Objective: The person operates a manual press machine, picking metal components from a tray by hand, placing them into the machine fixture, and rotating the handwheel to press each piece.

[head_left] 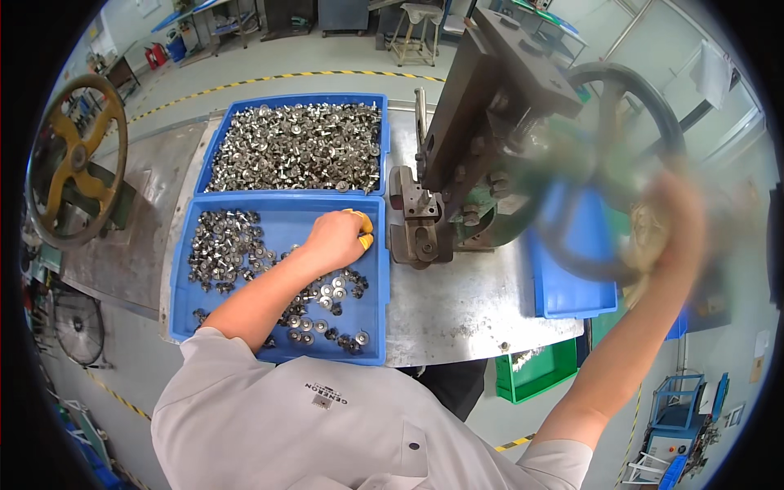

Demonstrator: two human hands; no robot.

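Note:
My left hand (339,234), with yellow covers on its fingertips, is over the right side of the near blue tray (371,314). Its fingers are curled together, and whatever they hold is hidden. Small metal parts with round discs (231,245) lie in this tray, heaped at the left and loosely scattered below the hand. At the right, my right hand (674,204) is smeared by motion at the rim of a large handwheel (608,90) on a manual press (498,106). Its fingers do not show clearly. Left of the press column sits a small metal fixture (422,220).
A far blue tray (384,147) is heaped with metal parts. Right of the press stands another blue tray (576,306), with a green bin (539,376) below the table edge. A second handwheel (77,159) with yellow spokes stands at the left. A stool (416,37) is beyond the table.

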